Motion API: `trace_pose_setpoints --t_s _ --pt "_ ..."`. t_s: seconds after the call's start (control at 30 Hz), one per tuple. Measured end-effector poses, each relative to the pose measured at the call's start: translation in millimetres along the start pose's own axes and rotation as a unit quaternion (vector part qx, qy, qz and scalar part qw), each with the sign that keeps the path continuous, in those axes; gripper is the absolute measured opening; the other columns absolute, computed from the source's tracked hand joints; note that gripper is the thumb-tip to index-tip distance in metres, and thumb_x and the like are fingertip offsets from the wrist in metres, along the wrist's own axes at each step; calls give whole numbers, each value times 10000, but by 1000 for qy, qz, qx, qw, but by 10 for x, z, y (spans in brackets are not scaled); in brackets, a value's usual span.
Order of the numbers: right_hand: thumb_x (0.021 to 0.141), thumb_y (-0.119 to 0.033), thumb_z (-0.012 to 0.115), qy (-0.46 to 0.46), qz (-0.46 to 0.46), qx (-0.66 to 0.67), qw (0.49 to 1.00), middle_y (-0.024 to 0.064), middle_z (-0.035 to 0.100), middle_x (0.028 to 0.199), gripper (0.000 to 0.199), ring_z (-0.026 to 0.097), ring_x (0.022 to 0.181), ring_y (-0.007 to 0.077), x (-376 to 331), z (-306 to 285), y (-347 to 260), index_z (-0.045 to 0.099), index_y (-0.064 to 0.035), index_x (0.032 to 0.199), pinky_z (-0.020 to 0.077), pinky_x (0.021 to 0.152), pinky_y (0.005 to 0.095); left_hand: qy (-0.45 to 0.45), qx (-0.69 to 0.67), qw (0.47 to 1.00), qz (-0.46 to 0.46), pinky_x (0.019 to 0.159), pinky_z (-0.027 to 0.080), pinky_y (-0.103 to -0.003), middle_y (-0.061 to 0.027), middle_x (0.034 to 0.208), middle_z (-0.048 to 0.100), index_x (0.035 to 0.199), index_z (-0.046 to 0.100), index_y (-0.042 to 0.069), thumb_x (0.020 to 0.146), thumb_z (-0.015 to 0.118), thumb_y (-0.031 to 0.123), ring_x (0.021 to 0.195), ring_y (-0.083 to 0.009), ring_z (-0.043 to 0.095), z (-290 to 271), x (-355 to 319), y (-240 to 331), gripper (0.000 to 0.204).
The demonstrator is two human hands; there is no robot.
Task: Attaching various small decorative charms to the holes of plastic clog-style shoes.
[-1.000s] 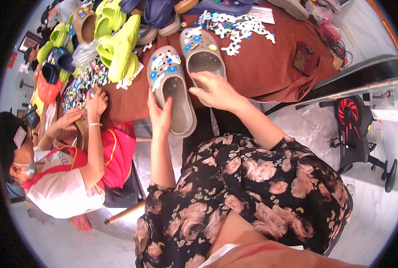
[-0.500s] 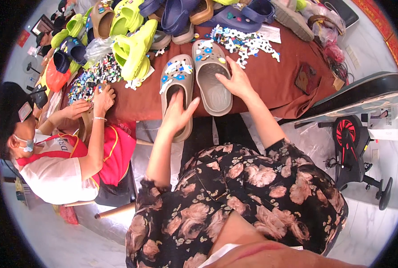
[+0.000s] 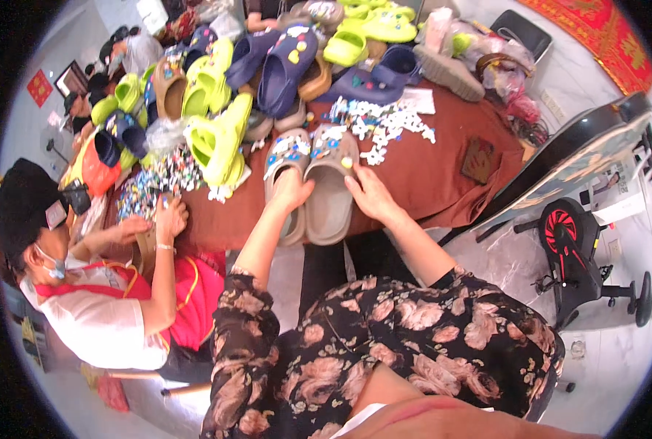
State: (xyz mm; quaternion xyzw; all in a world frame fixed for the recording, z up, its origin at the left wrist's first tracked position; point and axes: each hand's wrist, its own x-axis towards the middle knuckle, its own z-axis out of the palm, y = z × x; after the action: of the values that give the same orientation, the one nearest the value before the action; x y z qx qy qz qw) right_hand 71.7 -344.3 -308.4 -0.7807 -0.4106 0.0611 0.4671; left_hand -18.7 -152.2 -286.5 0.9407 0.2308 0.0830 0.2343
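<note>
Pair of grey-beige clogs, studded with small charms, laid side by side at the near edge of a brown-clothed table. Left hand rested flat on the left clog; right hand spread on the right clog, apparently steadying it. Loose charms heaped just beyond. Lime and navy clogs piled behind. Pale tiled floor; exercise machine alongside.

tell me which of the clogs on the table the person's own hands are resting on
The pair of beige clogs: left hand on the left beige clog, right hand on the right beige clog. Their toes carry small charms; the lime green clogs and navy clogs lie untouched.
</note>
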Motion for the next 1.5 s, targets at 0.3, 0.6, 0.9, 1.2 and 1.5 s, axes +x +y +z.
trace_pose_setpoints --t_s 0.3,0.6,0.9,1.2,1.5 --pt "819 -283 547 82 -28 1 996 170 509 973 320 534 898 298 198 13 -88 581 -18 995 423 815 357 37 -4 998 57 834 423 -416 -258 998 566 991 538 -55 682 653 304 987 -354 537 -148 -36 -158 487" --pt "791 -248 602 134 -64 70 986 146 540 803 248 561 672 235 187 157 -230 556 -7 832 459 620 337 167 -31 984 -59 751 442 -448 -234 868 607 935 574 -6 757 589 404 859 -374 579 -71 -211 184 447" --pt "734 -195 612 209 -44 -2 977 140 537 660 254 556 624 301 204 234 -201 424 -26 711 427 543 364 183 -33 980 -72 768 436 -443 -205 876 613 957 581 14 785 574 284 865 -355 581 -4 -310 390 320" --pt "822 -78 492 108 66 260 957 160 592 792 178 592 683 267 478 46 -224 488 -16 989 464 598 332 204 -25 978 -36 726 443 -456 -218 857 599 832 561 -11 766 599 230 829 -369 574 -7 -327 345 252" --pt "749 -420 593 98 -12 -200 975 180 540 956 447 442 1006 324 1068 43 -177 621 -26 957 387 841 403 208 -30 977 -43 731 433 -455 -212 848 601 899 575 27 776 589 277 832 -380 565 33 -318 314 279"
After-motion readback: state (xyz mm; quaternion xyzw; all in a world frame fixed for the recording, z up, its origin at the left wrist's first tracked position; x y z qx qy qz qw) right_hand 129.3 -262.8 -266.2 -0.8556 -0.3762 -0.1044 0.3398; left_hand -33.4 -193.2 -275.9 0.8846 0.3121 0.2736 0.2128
